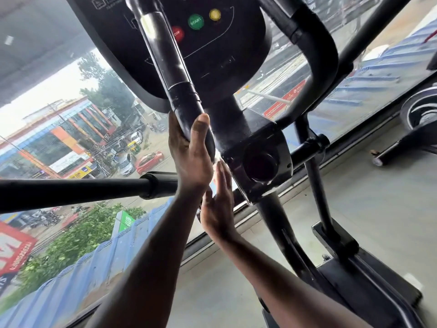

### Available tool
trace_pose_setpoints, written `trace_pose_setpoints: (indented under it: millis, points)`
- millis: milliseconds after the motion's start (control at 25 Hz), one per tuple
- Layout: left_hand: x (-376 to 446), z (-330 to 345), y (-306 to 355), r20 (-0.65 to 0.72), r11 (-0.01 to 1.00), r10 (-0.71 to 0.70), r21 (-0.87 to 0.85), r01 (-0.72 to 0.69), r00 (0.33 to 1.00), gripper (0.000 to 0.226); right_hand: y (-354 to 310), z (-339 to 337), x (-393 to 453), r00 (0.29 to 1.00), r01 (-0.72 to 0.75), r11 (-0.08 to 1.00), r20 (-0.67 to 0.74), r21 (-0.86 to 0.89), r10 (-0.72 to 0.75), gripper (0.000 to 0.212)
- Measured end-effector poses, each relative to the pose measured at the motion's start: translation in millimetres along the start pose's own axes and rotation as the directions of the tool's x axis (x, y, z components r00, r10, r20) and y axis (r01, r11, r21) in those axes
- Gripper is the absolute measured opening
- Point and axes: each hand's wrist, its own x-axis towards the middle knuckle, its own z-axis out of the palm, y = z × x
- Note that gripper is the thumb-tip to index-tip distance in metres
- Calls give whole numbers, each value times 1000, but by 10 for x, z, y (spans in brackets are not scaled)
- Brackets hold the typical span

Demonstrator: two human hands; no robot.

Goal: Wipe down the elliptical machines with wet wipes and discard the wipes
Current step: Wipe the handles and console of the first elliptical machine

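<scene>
The black elliptical machine fills the view, with its console [212, 43] at the top showing red, green and yellow buttons. My left hand [191, 150] grips the lower end of the left handlebar [165, 62], thumb wrapped over the front. Just below it, my right hand [217, 204] is held flat with straight fingers pointing up against the side of the central column joint [257, 157]. A small pale patch [214, 183] shows beside the right fingers; I cannot tell whether it is a wipe.
A horizontal black bar [82, 188] crosses the left side at wrist height. The right handlebar [324, 55] curves down at upper right. Behind the machine is a large window [71, 138] over a street. A pedal rail [354, 268] and grey floor [236, 280] lie below; another machine's base [416, 114] is at far right.
</scene>
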Motion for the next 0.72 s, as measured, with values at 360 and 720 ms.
trace_pose_setpoints:
  millis: [360, 720]
  points:
    - [21, -1, -73, -17, 1000, 13, 8, -13, 1000, 32, 408, 129, 350, 933, -257, 966, 272, 38, 238, 71]
    - [27, -13, -59, 4, 1000, 5, -11, -5, 1000, 34, 778, 240, 595, 922, -119, 947, 320, -299, 217, 65]
